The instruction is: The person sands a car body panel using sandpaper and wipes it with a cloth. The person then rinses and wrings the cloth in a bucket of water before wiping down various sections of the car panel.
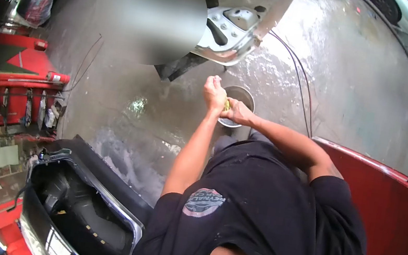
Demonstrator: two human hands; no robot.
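Note:
Both my hands are closed together over a bucket that stands on the floor in front of me. Between them shows a bit of yellow-green cloth, mostly hidden by the fingers. My left hand grips it from the left, a little higher in the view, its fingers wrapped tight. From the right, my right hand is closed on the same cloth. The hands cover part of the bucket's rim, and its inside looks greyish.
Ahead hangs or stands a pale metal car panel, partly blurred out. Dark hoses cross the wet floor. A black car part lies at lower left, a red panel at right, and red shelving with tools at left.

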